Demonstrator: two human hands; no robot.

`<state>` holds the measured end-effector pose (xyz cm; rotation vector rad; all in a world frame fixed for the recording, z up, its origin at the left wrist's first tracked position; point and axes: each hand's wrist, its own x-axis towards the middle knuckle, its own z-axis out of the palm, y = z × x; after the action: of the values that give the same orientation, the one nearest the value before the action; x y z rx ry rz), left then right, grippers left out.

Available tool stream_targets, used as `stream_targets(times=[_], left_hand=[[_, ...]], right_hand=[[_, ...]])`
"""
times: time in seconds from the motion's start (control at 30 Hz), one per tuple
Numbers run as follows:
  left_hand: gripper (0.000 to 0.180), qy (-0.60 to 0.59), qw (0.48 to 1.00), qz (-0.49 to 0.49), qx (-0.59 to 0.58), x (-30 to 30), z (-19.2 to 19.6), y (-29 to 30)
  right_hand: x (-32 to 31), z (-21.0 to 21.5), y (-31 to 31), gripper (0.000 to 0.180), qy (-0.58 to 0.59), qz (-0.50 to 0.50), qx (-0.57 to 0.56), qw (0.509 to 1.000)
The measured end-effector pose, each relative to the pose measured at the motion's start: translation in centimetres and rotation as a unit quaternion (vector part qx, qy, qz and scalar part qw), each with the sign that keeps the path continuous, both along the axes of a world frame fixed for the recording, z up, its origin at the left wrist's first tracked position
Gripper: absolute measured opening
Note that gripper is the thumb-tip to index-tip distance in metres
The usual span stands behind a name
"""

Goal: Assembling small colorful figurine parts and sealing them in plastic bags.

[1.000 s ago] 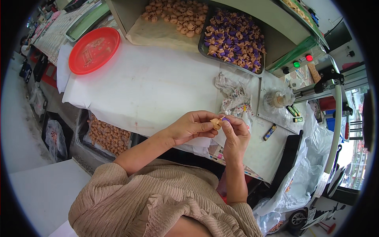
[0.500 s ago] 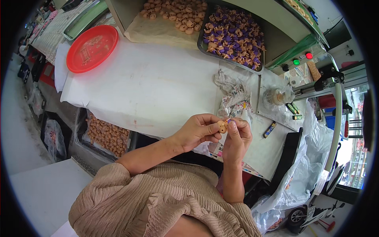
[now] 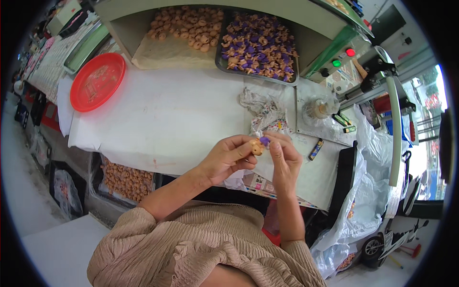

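Note:
Over the table's near edge, my left hand point(image 3: 229, 157) pinches a small toy figure between thumb and fingers. The figure has a round tan head point(image 3: 256, 147) and a purple body point(image 3: 264, 141), which look joined. Just beside it, my right hand point(image 3: 286, 155) has its thumb raised and apart from the figure. Its fingertips come close behind the purple body; whether they touch it I cannot tell. A black tray point(image 3: 297, 76) at the back holds many small purple and tan bodies. Left of that tray, loose tan heads point(image 3: 186, 29) lie on brown paper.
A red round tray point(image 3: 98, 82) lies at the left of the white-covered table point(image 3: 158, 110). Crumpled plastic point(image 3: 263, 110), a glue-stick-like tube point(image 3: 316, 149) and a metal plate point(image 3: 306, 122) are on the right. Below, a bin of tan heads point(image 3: 126, 179) stands left of my arm.
My right thumb has moved away from the figure, and its purple body now shows more. The whole view has shifted slightly, with the table scene moving left.

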<state>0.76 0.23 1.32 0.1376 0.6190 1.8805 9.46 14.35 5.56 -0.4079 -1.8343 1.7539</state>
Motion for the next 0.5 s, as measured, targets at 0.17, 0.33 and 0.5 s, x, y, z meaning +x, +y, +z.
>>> stream_targets(times=[0.17,0.33,0.5], left_hand=[[0.027,0.006,0.997,0.040,-0.066,-0.6,1.7,-0.5],[0.027,-0.040,0.999,0.031,-0.020,0.6,1.5,0.5],[0.029,-0.021,0.999,0.005,-0.041,2.6,3.0,2.7]], right_hand=[[1.0,6.9,11.4,0.014,0.127,-0.291,0.530,0.786],[0.4,17.4,18.4,0.017,0.198,-0.430,0.620,0.626],[-4.3,24.9,26.8,0.022,0.375,-0.141,0.486,0.777]])
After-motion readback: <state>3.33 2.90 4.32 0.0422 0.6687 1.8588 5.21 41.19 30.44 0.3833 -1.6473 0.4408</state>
